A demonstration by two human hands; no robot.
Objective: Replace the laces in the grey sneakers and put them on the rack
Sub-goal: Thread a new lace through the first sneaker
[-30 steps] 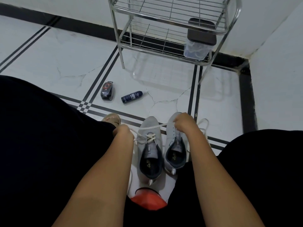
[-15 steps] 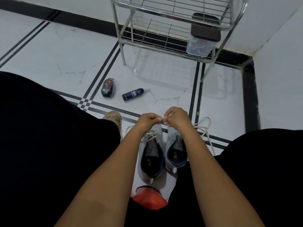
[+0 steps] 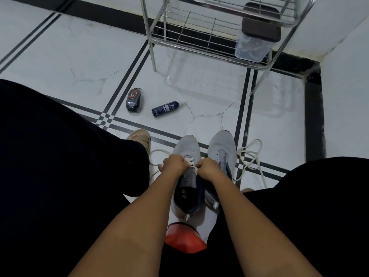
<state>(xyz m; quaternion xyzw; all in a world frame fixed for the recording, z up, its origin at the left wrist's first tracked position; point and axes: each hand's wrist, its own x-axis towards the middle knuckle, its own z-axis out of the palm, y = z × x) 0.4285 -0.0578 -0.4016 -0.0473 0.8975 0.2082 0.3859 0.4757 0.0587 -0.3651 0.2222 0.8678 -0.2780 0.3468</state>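
Item: pair of grey sneakers, lower centre of the frame, side by side on the tiled floor between the person's knees, toes pointing up the frame.

Left sneaker (image 3: 186, 156): white lace (image 3: 191, 162) partly threaded, crossed over the lower eyelets. Left hand (image 3: 174, 164) and right hand (image 3: 208, 171) both sit over its tongue, fingers curled; each grip appears pinched on a stretch of that lace, though the fingertips themselves are hidden.

Right sneaker (image 3: 221, 145): eyelets bare. Loose lace (image 3: 250, 156) lies in loops on the floor just beside it, toward the right.

Handling, by judgement: knit upper soft and light, likely to fold under pressure; best held at the firmer heel or sole. Lace limp and thin, slips easily; take it near the stiff tip for threading.

Rack (image 3: 219, 31): metal wire, upper centre, well apart from the sneakers, a lidded clear box (image 3: 253, 47) on its lower shelf.
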